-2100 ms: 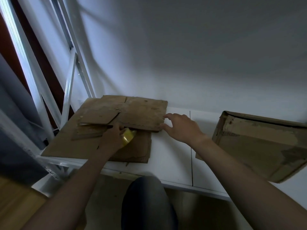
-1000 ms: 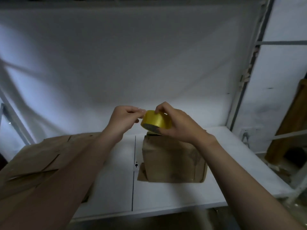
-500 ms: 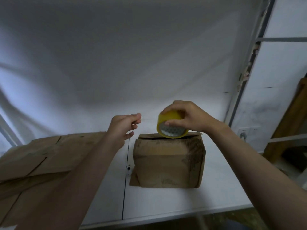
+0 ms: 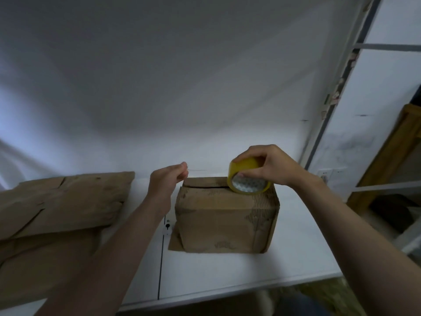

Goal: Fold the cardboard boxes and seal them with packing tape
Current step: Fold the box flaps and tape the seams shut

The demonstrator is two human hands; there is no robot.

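Cardboard box (image 4: 226, 215) stands between and just below the hands, seam up for sealing: the right hand (image 4: 271, 166) grips the yellow tape roll (image 4: 247, 176) against its top edge as an anchor, while the left hand (image 4: 167, 179) pinches what looks like the faint tape end (image 4: 197, 170), stretched taut.

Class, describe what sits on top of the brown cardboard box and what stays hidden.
A yellow roll of packing tape stands on edge at the right end of the top of the brown cardboard box, gripped by the right hand. Closed flaps hide the inside.
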